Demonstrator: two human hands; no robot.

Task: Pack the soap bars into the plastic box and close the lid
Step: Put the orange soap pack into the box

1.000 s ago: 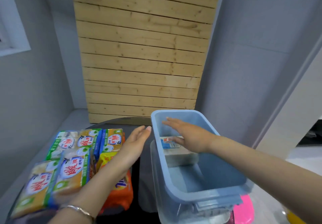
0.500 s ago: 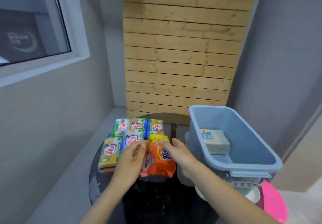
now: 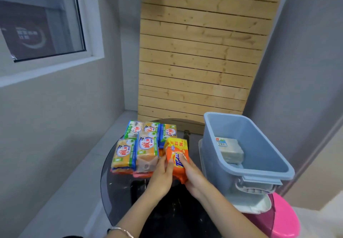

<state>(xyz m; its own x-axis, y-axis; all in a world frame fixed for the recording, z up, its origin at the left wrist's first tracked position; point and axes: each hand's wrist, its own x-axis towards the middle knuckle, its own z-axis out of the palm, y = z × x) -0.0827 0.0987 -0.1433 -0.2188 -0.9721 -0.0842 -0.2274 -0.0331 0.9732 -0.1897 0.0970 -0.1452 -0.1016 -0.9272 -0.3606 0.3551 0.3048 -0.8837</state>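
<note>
We hold an orange soap pack (image 3: 177, 159) with both hands. Our left hand (image 3: 161, 177) wraps its fingers around the left side of the pack. Our right hand (image 3: 193, 175) grips the right side, with the thumb (image 3: 182, 159) pressed on the front. The pack tilts up, and its near end sits between our palms.

Just to the left of it, more soap packs (image 3: 142, 145) lie close together in a bunch on the round dark glass table (image 3: 118, 191). They are yellow, green and blue, and they touch each other. Some orange and pink packs peek out from under them.

To the right stands the blue plastic box (image 3: 259, 171). It is open. One pale soap bar (image 3: 230, 149) lies inside, near the far left wall, with a small sticker on top. A white piece (image 3: 250, 203) shows under the near end of the box. We cannot tell if it is the lid.

A pink thing (image 3: 285, 219) sits low on the right. A thin bracelet (image 3: 120, 230) is on our left wrist. Behind the table stands a wall of wooden slats (image 3: 200, 56), and a window (image 3: 40, 19) is on the left.
</note>
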